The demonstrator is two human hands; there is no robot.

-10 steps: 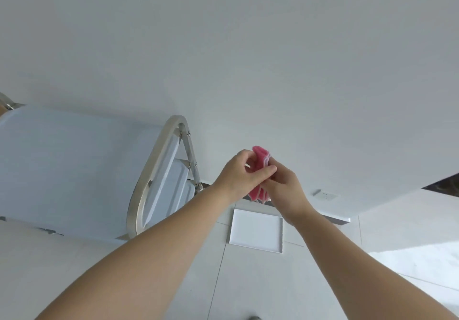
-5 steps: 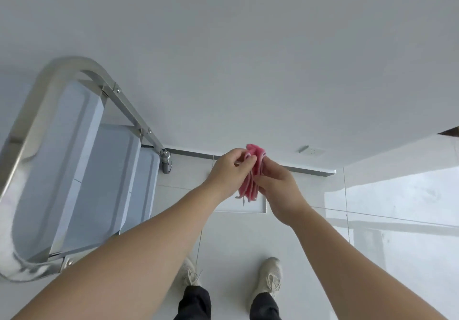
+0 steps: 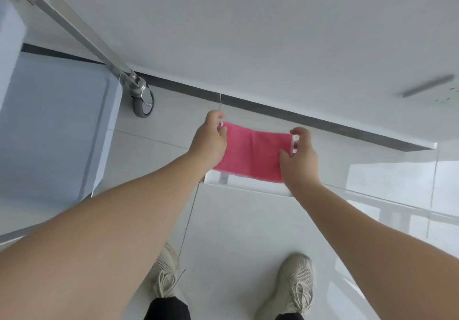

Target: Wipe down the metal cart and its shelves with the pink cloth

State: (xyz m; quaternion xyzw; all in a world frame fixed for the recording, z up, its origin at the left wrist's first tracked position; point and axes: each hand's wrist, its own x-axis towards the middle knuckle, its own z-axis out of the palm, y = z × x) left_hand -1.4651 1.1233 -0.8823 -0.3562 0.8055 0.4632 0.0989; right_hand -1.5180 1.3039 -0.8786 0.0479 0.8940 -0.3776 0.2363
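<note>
Left hand and right hand pinch the pink cloth by its ends, taut; loosened fingers would likely drop it beside the metal cart.

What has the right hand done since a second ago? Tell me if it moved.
Yes. The right hand pulled away from the left hand, stretching the cloth open; the camera tilted too, so judge it against the left hand.

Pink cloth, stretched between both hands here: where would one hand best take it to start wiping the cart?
Probably mid-span of the pink cloth, coming from above with the fingers laid over the flat face. It is held spread and taut, the left hand and right hand each pinching a short end, so the middle is bare and flat.
</note>
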